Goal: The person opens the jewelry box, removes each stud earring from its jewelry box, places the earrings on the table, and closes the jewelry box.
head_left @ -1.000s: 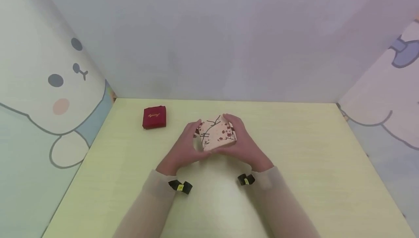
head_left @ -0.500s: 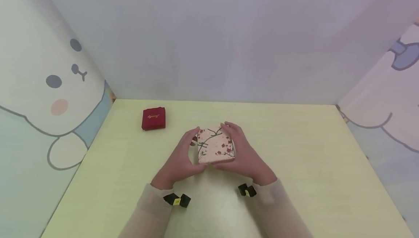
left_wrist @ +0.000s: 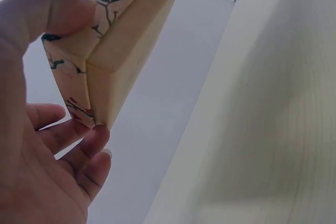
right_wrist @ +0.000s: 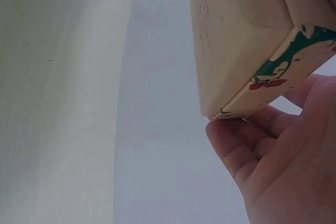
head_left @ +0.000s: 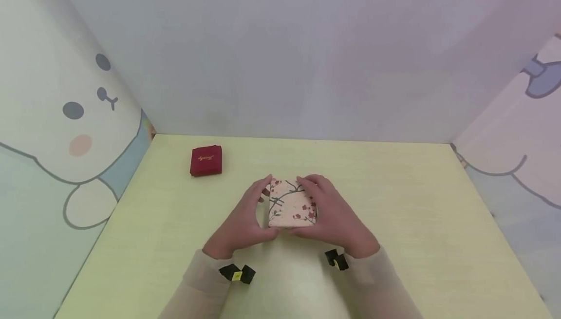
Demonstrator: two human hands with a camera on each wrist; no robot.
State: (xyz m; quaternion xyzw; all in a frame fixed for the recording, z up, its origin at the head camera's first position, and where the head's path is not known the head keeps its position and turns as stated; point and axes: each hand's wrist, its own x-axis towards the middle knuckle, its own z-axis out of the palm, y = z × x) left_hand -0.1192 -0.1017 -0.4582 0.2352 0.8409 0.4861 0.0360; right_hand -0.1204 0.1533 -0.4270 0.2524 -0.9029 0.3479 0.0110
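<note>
Flowered box (head_left: 291,204) is being held between the person's two hands, up off the pale table (head_left: 394,187), its patterned top facing the head camera. The left hand (head_left: 241,216) is grasping its left end: the thumb is pressing near the front left corner, the fingertips are reaching round to the far left corner, and a gap is showing between the palm and the box's left side. The right hand (head_left: 339,216) is gripping the opposite end, its thumb lying along the near edge and its fingers curling over the far right corner. Both thumbs are pointing toward each other at the near edge. In each wrist view, fingertips are touching a corner of the box, and its plain lower part is showing next to the flowered lid. Beyond the left hand and off to its left, a small red box (head_left: 206,160) with gold lettering is lying on the table, well apart from both hands.
</note>
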